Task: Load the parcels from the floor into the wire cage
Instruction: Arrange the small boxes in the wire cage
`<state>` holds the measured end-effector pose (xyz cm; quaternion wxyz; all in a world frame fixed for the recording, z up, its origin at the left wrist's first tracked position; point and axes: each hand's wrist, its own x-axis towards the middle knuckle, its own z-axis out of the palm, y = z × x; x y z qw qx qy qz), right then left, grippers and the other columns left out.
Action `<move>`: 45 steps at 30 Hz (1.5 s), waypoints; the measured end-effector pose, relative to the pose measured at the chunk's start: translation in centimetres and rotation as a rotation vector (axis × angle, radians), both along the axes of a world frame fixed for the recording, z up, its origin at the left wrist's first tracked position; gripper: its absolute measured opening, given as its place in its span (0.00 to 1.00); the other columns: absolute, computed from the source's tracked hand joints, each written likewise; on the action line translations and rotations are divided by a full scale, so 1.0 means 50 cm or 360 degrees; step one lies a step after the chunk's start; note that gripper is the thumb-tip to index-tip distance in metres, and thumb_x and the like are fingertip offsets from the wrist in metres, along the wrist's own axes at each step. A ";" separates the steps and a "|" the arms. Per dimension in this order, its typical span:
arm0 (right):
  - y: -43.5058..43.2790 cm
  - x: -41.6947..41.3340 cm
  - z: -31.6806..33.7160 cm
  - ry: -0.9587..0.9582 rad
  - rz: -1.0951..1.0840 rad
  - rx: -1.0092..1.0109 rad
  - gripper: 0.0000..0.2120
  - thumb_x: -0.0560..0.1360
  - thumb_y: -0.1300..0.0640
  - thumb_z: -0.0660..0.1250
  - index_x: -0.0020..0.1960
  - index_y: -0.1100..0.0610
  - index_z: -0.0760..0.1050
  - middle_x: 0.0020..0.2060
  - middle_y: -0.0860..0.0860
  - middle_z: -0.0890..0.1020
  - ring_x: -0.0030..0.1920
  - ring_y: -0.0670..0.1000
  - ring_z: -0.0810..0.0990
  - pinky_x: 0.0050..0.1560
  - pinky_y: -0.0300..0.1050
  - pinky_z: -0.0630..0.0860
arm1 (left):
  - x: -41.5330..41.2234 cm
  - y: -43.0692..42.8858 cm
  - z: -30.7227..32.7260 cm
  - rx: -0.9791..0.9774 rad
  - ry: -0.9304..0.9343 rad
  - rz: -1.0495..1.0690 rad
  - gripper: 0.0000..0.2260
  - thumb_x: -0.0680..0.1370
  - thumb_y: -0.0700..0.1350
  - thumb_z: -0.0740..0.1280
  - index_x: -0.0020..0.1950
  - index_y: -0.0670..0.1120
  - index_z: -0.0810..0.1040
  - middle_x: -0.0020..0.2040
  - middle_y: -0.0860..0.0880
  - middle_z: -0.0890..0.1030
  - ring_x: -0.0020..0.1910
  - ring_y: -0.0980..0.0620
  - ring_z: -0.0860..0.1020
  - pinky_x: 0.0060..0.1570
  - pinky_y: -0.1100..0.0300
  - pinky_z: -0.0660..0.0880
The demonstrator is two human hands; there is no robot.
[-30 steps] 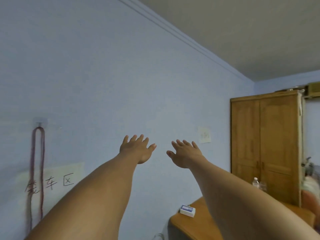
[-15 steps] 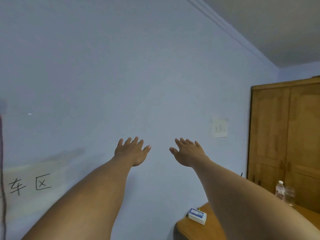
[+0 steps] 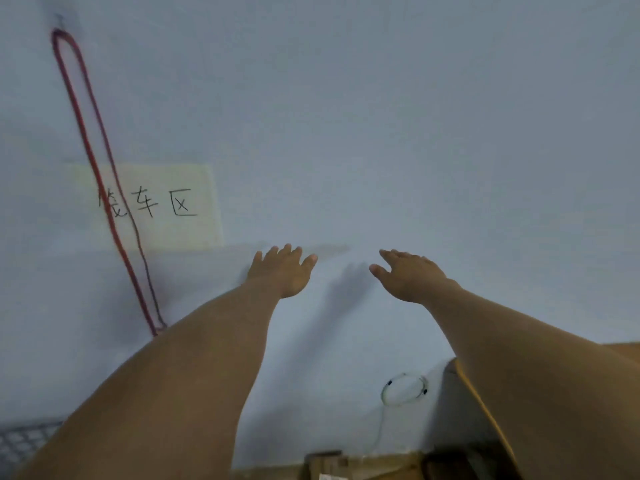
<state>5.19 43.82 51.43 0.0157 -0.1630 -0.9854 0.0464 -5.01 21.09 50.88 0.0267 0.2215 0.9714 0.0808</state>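
Both of the person's bare arms are stretched out toward the pale blue wall [image 3: 381,133]. The left hand [image 3: 282,271] is raised with its back to the viewer, fingers straight and slightly apart, thumb out to the side, holding nothing. The right hand [image 3: 410,277] is level with it and a little apart from it, palm turned down, fingers loosely extended and apart, also holding nothing. From here I cannot tell whether either hand touches the wall; soft shadows fall on the paint between them.

A corner of grey wire mesh [image 3: 24,441], the cage, shows at the lower left, partly hidden behind the left forearm. At the bottom edge, between the 2 forearms, lies a blurred brown cardboard shape [image 3: 323,462] that looks like a parcel, well below both hands and untouched.

A long red cord [image 3: 118,237] hangs in 1 loop from a hook at the upper left and crosses a pale paper sign [image 3: 194,181] with 3 handwritten characters. Low on the wall, a thin white cable [image 3: 405,375] is coiled in a ring. The edge of a wooden table [image 3: 485,410] shows under the right forearm.
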 end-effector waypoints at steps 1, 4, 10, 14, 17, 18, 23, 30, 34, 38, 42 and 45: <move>0.017 -0.011 -0.041 -0.0033 0.0015 -0.0061 0.32 0.83 0.36 0.46 0.83 0.50 0.53 0.81 0.52 0.58 0.80 0.55 0.58 0.79 0.54 0.54 | -0.003 0.015 -0.041 -0.0008 -0.0030 0.0024 0.30 0.85 0.63 0.42 0.84 0.50 0.54 0.84 0.49 0.52 0.82 0.45 0.51 0.79 0.42 0.46; 0.063 -0.041 -0.192 -0.0127 -0.0007 -0.0271 0.33 0.83 0.36 0.48 0.82 0.53 0.55 0.79 0.54 0.63 0.78 0.58 0.63 0.75 0.55 0.60 | -0.009 0.058 -0.188 0.0000 -0.0168 0.0105 0.30 0.85 0.62 0.43 0.83 0.49 0.56 0.84 0.47 0.55 0.82 0.45 0.55 0.79 0.44 0.50; 0.082 -0.031 -0.624 -0.0517 -0.0149 -0.0730 0.32 0.84 0.38 0.50 0.80 0.58 0.58 0.76 0.58 0.68 0.74 0.61 0.67 0.70 0.56 0.66 | 0.031 0.086 -0.621 0.0134 -0.0768 0.0328 0.32 0.84 0.64 0.47 0.82 0.46 0.59 0.82 0.45 0.61 0.79 0.42 0.62 0.75 0.46 0.61; 0.055 0.048 -0.966 -0.0833 -0.0262 -0.0897 0.28 0.84 0.41 0.53 0.78 0.56 0.62 0.75 0.58 0.69 0.72 0.60 0.69 0.66 0.53 0.68 | 0.111 0.073 -0.973 0.0173 -0.1177 0.0573 0.30 0.85 0.62 0.49 0.77 0.41 0.68 0.76 0.38 0.69 0.73 0.39 0.69 0.69 0.49 0.66; 0.036 0.119 -1.204 -0.1039 -0.0391 -0.1044 0.28 0.85 0.42 0.55 0.79 0.56 0.61 0.76 0.57 0.68 0.73 0.59 0.69 0.65 0.50 0.68 | 0.196 0.052 -1.209 0.0239 -0.1413 0.0769 0.29 0.85 0.62 0.53 0.75 0.42 0.71 0.74 0.40 0.72 0.71 0.41 0.71 0.63 0.53 0.68; 0.031 0.141 -1.278 -0.1091 -0.0445 -0.1097 0.30 0.84 0.41 0.54 0.80 0.56 0.59 0.77 0.56 0.66 0.75 0.59 0.67 0.66 0.49 0.67 | 0.222 0.045 -1.281 0.0250 -0.1488 0.0822 0.28 0.85 0.61 0.54 0.75 0.42 0.71 0.74 0.40 0.72 0.71 0.41 0.72 0.61 0.55 0.68; -0.003 0.228 -1.620 -0.1258 -0.0719 -0.1287 0.31 0.84 0.39 0.54 0.81 0.56 0.57 0.77 0.56 0.66 0.74 0.58 0.68 0.65 0.46 0.68 | 0.318 0.021 -1.627 0.0295 -0.1783 0.1027 0.32 0.85 0.61 0.54 0.81 0.41 0.62 0.80 0.43 0.63 0.77 0.44 0.64 0.70 0.59 0.62; -0.052 0.338 -1.982 -0.1216 -0.1047 -0.1565 0.36 0.82 0.37 0.58 0.83 0.52 0.51 0.80 0.53 0.61 0.77 0.56 0.64 0.72 0.47 0.64 | 0.441 0.009 -1.969 0.0513 -0.1998 0.1322 0.30 0.84 0.59 0.61 0.78 0.40 0.64 0.75 0.43 0.70 0.63 0.50 0.72 0.51 0.66 0.67; -0.064 0.362 -2.087 -0.1123 -0.1105 -0.1693 0.34 0.81 0.38 0.62 0.81 0.49 0.56 0.74 0.49 0.70 0.68 0.54 0.74 0.59 0.43 0.70 | 0.465 0.017 -2.079 0.0809 -0.2059 0.1482 0.41 0.76 0.63 0.71 0.81 0.43 0.61 0.76 0.44 0.70 0.71 0.45 0.73 0.70 0.55 0.70; -0.073 0.374 -2.145 -0.0972 -0.1164 -0.1893 0.29 0.79 0.40 0.67 0.76 0.46 0.64 0.64 0.46 0.78 0.58 0.49 0.78 0.61 0.49 0.76 | 0.468 0.032 -2.130 0.1095 -0.2083 0.1563 0.34 0.76 0.57 0.74 0.77 0.46 0.68 0.67 0.47 0.78 0.58 0.48 0.80 0.60 0.49 0.79; -0.079 0.381 -2.157 -0.0864 -0.1191 -0.2014 0.28 0.79 0.42 0.68 0.75 0.45 0.65 0.61 0.45 0.78 0.56 0.48 0.78 0.58 0.49 0.76 | 0.467 0.041 -2.126 0.1247 -0.2084 0.1526 0.31 0.77 0.54 0.74 0.77 0.50 0.67 0.63 0.50 0.78 0.50 0.54 0.79 0.47 0.58 0.78; -0.090 0.392 -2.138 -0.0907 -0.1200 -0.2032 0.27 0.80 0.41 0.66 0.76 0.43 0.65 0.64 0.46 0.78 0.59 0.51 0.78 0.60 0.54 0.78 | 0.477 0.030 -2.109 0.1300 -0.2084 0.1478 0.30 0.77 0.52 0.74 0.77 0.52 0.67 0.65 0.50 0.79 0.51 0.57 0.79 0.47 0.60 0.78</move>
